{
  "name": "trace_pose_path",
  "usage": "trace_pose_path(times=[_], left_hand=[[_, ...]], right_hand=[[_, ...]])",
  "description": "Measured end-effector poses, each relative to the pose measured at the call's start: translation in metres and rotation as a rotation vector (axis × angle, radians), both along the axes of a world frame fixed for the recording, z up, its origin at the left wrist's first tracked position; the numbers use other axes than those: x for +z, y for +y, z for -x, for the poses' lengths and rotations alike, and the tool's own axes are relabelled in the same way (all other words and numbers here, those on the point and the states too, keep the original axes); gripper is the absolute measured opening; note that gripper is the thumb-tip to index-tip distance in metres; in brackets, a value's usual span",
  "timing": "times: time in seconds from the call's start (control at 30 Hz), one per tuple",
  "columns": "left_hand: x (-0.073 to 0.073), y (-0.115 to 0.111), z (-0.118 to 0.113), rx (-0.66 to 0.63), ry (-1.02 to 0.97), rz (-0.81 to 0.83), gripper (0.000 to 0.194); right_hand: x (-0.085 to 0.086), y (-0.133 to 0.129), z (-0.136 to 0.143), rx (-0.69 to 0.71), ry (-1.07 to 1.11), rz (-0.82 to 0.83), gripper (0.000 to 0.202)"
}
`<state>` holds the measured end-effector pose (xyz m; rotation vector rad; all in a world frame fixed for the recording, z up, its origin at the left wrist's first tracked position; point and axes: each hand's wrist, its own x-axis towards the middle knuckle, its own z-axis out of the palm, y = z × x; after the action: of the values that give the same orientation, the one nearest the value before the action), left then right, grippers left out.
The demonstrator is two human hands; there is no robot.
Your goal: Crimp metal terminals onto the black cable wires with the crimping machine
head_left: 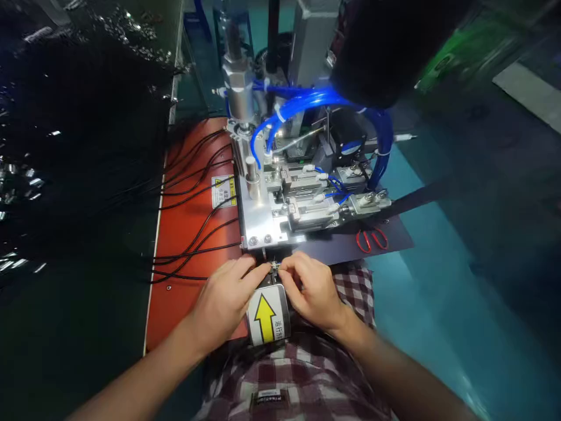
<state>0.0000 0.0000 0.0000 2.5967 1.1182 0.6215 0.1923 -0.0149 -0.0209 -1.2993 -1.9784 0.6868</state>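
My left hand (225, 292) and my right hand (313, 286) meet at the front edge of a metal machine (258, 216), just above a label with a yellow arrow (266, 316). Between my fingertips sits a small shiny metallic piece (274, 265), too small to name, over a narrow dark track (272, 278). The left thumb and index finger press close to it from one side. On the other side, my right thumb and index finger are pinched together with the other fingers curled. What either pinch holds is hidden.
Black cables (197, 248) run across the red board (188, 222) on the left. Blue air tubes (315, 99) arch over the pneumatic cylinders (311, 213). Red-handled scissors (371, 240) lie on the dark plate to the right. Piled black shiny strands (79, 117) fill the far left.
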Motion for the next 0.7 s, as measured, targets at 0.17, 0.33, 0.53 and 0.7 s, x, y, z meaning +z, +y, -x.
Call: trace_pose_path(times=[0.17, 0.33, 0.53, 0.7], left_hand=[[0.002, -0.002, 0.0, 0.008, 0.01, 0.004, 0.028], [0.003, -0.004, 0.0, 0.013, -0.01, 0.002, 0.028], [0.003, -0.003, -0.001, 0.024, -0.009, 0.01, 0.027], [0.003, -0.004, -0.001, 0.025, -0.013, 0.023, 0.027]], right_hand=[[-0.009, -0.003, 0.001, -0.096, 0.144, 0.136, 0.011], [-0.006, 0.001, 0.0, -0.215, 0.343, 0.339, 0.012], [0.001, 0.012, 0.0, -0.176, 0.389, 0.508, 0.013], [0.001, 0.012, -0.001, -0.154, 0.409, 0.56, 0.013]])
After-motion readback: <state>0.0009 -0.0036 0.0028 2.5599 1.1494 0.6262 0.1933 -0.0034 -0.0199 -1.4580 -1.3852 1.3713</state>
